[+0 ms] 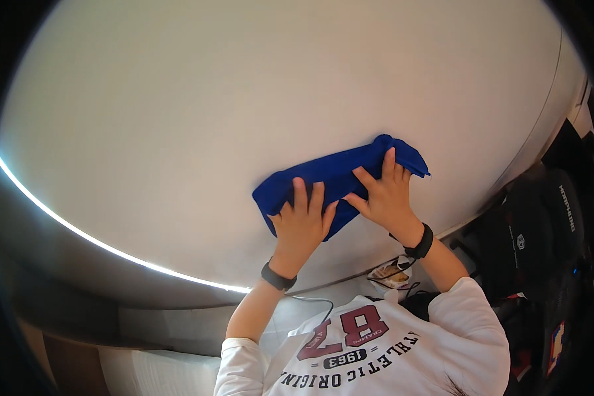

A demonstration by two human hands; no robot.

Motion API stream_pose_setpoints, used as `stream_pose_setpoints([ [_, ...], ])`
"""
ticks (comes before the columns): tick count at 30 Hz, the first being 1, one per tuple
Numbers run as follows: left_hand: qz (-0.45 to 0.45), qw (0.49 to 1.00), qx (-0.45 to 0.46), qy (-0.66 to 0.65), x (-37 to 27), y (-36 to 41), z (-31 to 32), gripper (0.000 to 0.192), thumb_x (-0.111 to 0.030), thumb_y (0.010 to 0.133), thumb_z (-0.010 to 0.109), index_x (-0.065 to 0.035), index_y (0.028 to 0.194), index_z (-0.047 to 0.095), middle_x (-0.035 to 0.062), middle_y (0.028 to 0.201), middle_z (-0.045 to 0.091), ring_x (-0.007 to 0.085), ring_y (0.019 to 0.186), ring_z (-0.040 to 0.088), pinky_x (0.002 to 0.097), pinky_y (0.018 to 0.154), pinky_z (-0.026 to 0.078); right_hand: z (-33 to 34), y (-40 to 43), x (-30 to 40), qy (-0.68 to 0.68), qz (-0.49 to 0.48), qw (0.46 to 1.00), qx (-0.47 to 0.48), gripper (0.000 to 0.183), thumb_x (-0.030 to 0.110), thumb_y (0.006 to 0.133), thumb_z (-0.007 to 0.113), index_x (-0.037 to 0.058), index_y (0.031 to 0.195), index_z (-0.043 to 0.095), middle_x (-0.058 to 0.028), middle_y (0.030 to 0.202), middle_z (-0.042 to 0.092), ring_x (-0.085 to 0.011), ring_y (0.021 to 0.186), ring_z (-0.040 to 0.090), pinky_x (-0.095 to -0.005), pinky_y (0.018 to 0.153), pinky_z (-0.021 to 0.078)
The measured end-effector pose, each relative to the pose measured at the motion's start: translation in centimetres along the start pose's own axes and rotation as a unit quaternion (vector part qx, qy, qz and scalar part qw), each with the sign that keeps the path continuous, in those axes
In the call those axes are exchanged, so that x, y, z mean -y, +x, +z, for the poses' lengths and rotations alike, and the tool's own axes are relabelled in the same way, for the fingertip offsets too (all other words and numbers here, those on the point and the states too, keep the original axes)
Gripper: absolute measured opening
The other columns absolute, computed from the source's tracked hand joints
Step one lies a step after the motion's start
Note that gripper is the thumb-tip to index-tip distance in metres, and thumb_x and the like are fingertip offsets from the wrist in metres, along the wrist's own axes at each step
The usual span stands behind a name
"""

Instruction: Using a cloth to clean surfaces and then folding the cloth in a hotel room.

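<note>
A folded blue cloth (326,168) lies against a smooth, pale panel or wall-like surface (178,109). My left hand (299,220) rests on the cloth's lower left part, its fingers spread and pressed flat. On the cloth's right part is my right hand (388,195), also with fingers apart; some of its fingertips are hidden at the fold near the right end. The thumbs point towards each other over the cloth's lower edge. Both wrists wear black bands.
A bright light strip (119,252) runs along the lower left edge of the pale surface. At the right stands a black chair (534,232). Below the surface's edge are a bag-lined bin (391,274) with things in it and dark cables beside my right forearm.
</note>
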State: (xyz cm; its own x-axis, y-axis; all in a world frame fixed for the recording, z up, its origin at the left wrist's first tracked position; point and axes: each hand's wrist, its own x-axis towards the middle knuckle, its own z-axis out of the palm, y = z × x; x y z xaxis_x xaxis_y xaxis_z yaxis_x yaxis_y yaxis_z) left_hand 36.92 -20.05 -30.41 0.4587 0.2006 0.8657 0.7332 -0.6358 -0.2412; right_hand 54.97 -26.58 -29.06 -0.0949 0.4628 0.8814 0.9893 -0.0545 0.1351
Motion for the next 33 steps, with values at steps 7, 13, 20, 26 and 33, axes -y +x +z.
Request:
stream_pose_setpoints([
  [7,-0.005,0.997,0.020,-0.077,3.0,-0.2,0.7,0.047,-0.043,0.083,0.059,-0.0201,0.123,0.055,0.0078,0.138,0.041,0.0215,0.101,0.055,0.0601,0.091,0.029,0.4,1.4,2.7,-0.007,0.046,0.998,0.052,0.049,0.051,0.071,0.069,0.0219,0.110,0.063,-0.0314,0.142,0.022,-0.0369,0.098,0.046,-0.0459,0.086,0.0334],
  [13,0.064,0.993,0.023,-0.095,2.5,0.3,2.9,0.048,-0.038,0.083,0.059,-0.0207,0.128,0.052,0.0056,0.142,0.039,0.0193,0.099,0.056,0.0521,0.079,0.040,0.7,0.8,2.3,-0.020,0.099,0.989,0.108,0.046,0.044,0.073,0.069,0.0133,0.106,0.063,-0.0359,0.141,0.019,-0.0415,0.102,0.044,-0.0494,0.088,0.0320],
  [20,0.174,0.956,0.132,-0.196,-1.8,-1.9,7.5,0.048,-0.031,0.082,0.060,-0.0136,0.127,0.052,0.0067,0.136,0.044,0.0212,0.077,0.061,0.0519,0.066,0.049,1.9,-3.7,-0.7,-0.029,0.190,0.961,0.197,0.050,0.033,0.074,0.070,0.0064,0.114,0.056,-0.0391,0.142,0.011,-0.0483,0.116,0.036,-0.0566,0.098,0.0239],
  [26,0.190,0.949,0.155,-0.199,-5.1,-2.5,7.7,0.061,-0.025,0.080,0.058,-0.0161,0.138,0.041,0.0020,0.142,0.040,0.0145,0.090,0.056,0.0316,0.084,0.043,1.5,-7.1,-0.6,0.104,0.278,0.937,0.184,0.085,0.014,0.071,0.072,0.0048,0.139,0.021,-0.0397,0.142,-0.006,-0.0566,0.122,0.027,-0.0551,0.097,0.0306],
  [33,0.179,0.924,0.198,-0.272,-5.4,-3.8,7.4,0.062,-0.013,0.079,0.051,-0.0108,0.140,0.036,-0.0021,0.136,0.045,0.0107,0.096,0.053,0.0256,0.094,0.037,0.0,-8.8,-1.1,0.131,0.261,0.920,0.261,0.097,0.015,0.069,0.074,-0.0055,0.140,0.011,-0.0415,0.140,-0.012,-0.0592,0.125,0.022,-0.0532,0.101,0.0305],
])
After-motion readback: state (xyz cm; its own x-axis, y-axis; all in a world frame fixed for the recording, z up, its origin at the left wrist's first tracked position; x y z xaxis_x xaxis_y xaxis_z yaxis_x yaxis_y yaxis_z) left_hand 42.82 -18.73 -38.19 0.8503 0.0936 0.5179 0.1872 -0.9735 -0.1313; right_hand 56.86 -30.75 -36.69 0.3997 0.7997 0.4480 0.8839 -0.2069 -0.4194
